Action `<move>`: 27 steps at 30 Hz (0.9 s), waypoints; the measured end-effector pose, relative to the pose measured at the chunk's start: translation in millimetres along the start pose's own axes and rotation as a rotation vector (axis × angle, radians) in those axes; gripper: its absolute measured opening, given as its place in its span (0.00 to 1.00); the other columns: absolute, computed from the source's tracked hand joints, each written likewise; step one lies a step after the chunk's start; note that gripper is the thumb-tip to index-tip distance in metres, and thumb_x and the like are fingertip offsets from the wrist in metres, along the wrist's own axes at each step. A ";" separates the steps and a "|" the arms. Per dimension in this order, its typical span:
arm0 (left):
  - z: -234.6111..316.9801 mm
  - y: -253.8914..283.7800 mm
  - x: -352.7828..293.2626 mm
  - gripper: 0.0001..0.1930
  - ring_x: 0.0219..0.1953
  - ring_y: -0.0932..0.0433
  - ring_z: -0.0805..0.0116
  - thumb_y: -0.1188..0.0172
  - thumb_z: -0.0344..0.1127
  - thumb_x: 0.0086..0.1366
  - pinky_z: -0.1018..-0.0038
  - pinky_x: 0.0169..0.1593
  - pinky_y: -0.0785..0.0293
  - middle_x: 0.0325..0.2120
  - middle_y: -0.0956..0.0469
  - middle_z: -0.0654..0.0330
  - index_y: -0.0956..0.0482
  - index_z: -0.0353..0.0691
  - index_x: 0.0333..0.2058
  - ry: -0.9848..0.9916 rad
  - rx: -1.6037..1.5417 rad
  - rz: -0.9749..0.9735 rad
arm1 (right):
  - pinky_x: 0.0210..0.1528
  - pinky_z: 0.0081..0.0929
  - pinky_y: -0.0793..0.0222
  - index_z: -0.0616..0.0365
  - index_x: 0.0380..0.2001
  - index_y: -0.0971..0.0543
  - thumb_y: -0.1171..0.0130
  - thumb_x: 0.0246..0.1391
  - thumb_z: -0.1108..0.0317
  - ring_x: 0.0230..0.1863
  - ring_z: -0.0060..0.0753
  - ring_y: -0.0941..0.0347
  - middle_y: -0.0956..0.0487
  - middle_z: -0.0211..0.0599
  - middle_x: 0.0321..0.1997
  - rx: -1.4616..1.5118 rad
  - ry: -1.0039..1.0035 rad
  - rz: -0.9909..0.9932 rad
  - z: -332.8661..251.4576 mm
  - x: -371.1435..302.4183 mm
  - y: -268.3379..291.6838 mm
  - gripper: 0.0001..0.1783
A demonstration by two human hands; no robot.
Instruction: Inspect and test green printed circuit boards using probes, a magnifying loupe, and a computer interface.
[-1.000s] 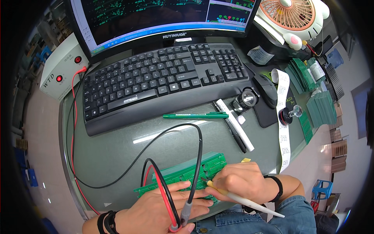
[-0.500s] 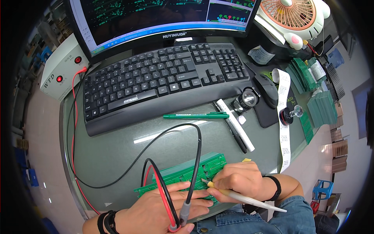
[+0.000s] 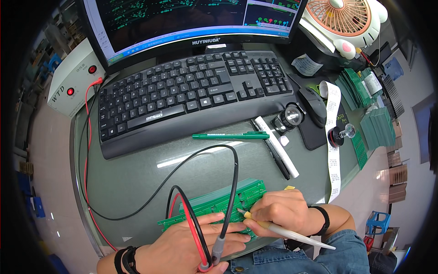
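Observation:
My left hand (image 3: 200, 239) lies with its fingers stretched apart across a green circuit board panel (image 3: 248, 195) near the table's front edge. A red test lead (image 3: 195, 237) and a black test lead (image 3: 233, 182) with a grey sleeve run to the base of that hand's thumb; their lower ends are hidden. In my closed right hand (image 3: 283, 212) is a craft knife (image 3: 287, 234) with a pale tapered handle and yellowish collar. Its small metal blade points left onto the board, just beyond the left fingertips. Several boards appear to be layered under the left hand.
Beyond the board are a green pen (image 3: 230, 135), a white marker (image 3: 277, 147), a black pen (image 3: 277, 160), a loupe (image 3: 290, 116) and a keyboard (image 3: 191, 91). A paper strip (image 3: 334, 155), a mouse (image 3: 312, 106) and stacked boards (image 3: 378, 128) stand right. The leads loop over the table.

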State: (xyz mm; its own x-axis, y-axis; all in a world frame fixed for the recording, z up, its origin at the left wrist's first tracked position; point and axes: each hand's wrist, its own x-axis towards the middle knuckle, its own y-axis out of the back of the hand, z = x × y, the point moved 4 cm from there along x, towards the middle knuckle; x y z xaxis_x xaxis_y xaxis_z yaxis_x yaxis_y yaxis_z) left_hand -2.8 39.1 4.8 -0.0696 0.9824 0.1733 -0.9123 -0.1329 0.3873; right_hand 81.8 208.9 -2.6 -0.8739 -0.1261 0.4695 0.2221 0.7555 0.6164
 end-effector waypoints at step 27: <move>-1.1 35.4 -11.5 0.13 0.26 0.21 0.69 0.56 0.35 0.67 0.61 0.45 0.21 0.24 0.23 0.54 0.27 0.32 0.41 0.186 -0.973 0.570 | 0.37 0.36 0.28 0.55 0.32 0.25 0.37 0.45 0.71 0.38 0.42 0.25 0.23 0.35 0.27 -0.715 -0.081 -0.382 66.8 67.7 37.1 0.09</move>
State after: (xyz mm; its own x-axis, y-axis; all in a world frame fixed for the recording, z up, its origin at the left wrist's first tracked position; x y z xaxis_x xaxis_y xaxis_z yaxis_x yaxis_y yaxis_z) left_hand -34.7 23.2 15.5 -0.5580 0.8269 -0.0692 -0.6492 -0.4870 -0.5843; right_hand 2.0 271.4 9.8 -0.9678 -0.2243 0.1145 0.1005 0.0731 0.9923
